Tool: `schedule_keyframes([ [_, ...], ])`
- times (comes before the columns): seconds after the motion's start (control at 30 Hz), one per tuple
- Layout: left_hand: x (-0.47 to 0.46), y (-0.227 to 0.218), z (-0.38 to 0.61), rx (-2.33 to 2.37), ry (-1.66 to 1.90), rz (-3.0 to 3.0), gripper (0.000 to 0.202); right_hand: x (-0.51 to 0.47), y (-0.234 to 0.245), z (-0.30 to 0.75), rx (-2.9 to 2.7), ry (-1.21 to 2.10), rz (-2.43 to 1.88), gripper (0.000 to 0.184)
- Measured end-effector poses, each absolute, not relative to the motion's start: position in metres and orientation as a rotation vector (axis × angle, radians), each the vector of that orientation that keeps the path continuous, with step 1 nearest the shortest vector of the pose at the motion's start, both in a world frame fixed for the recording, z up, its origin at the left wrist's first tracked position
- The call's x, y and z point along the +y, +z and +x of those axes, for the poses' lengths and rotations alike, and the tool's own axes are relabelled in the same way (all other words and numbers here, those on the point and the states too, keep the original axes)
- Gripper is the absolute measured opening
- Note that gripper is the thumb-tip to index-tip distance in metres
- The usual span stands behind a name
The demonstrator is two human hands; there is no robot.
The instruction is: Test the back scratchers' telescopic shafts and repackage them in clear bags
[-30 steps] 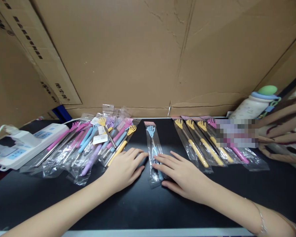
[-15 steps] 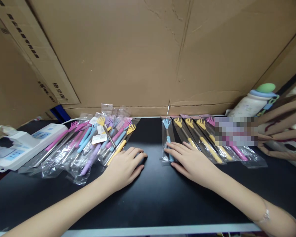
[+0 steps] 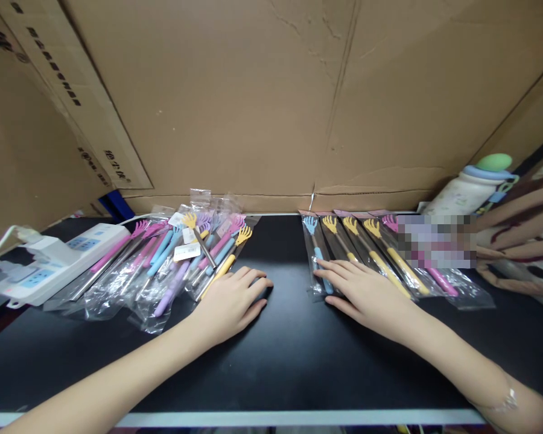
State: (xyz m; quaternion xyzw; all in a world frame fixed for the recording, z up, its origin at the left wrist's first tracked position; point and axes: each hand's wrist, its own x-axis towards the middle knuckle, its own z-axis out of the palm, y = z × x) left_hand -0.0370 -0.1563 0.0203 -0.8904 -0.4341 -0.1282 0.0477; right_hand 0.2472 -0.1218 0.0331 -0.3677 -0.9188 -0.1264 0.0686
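Partly under right hand point(image 3: 364, 292), blue scratcher point(image 3: 317, 254), bagged

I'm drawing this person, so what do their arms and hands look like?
The left arm and right arm are bare, with no sleeves showing. The left hand and right hand wear no gloves. A thin, silvery bracelet is on the right arm.

Cardboard panel point(image 3: 253, 102): behind the table point(image 3: 271, 367).
Power strip point(image 3: 61, 265): far left on the table.
Back-scratcher pile point(image 3: 163, 256): right of the power strip, pieces overlapping in plastic sleeves point(image 3: 102, 304).
Back-scratcher row point(image 3: 380, 264): right of centre, pieces side by side in sleeves.
Left hand point(image 3: 233, 304): at the pile's right front.
Right hand point(image 3: 366, 292): on the row's leftmost back scratcher point(image 3: 317, 253).
Drinking bottle point(image 3: 466, 191): behind the row's right end.
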Motion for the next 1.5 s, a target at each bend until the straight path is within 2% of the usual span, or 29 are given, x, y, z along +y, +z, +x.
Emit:
schedule_keyframes([
  [0.2,-0.14,0.045,-0.061,-1.306,-0.464,-2.598,0.023,-0.122,0.038,0.249,-2.738,-0.416,-1.071,0.032],
  [0.37,-0.121,0.062,-0.109,-1.349,-0.304,-2.539,0.029,-0.121,0.042,0.247,-2.717,-0.44,-1.028,0.03],
  [0.67,-0.11,0.066,-0.139,-1.577,-0.127,-2.622,0.019,-0.116,0.042,0.248,-2.734,-0.516,-0.995,0.03],
  [0.87,-0.109,0.059,-0.137,-1.464,-0.082,-2.518,0.007,-0.115,0.04,0.247,-2.727,-0.58,-0.967,0.028],
  [1.0,-0.108,0.055,-0.133,-1.376,-0.075,-2.415,0.007,-0.117,0.04,0.246,-2.724,-0.621,-0.97,0.025],
  [1.13,-0.107,0.061,-0.132,-1.36,-0.157,-2.322,0.015,-0.117,0.04,0.246,-2.705,-0.613,-1.012,0.029],
  [1.33,-0.118,0.073,-0.12,-1.302,-0.462,-2.129,0.025,-0.118,0.041,0.246,-2.662,-0.606,-1.038,0.033],
  [1.5,-0.134,0.065,-0.087,-0.917,-0.605,-2.391,0.023,-0.122,0.044,0.241,-2.652,-0.63,-1.02,0.032],
])
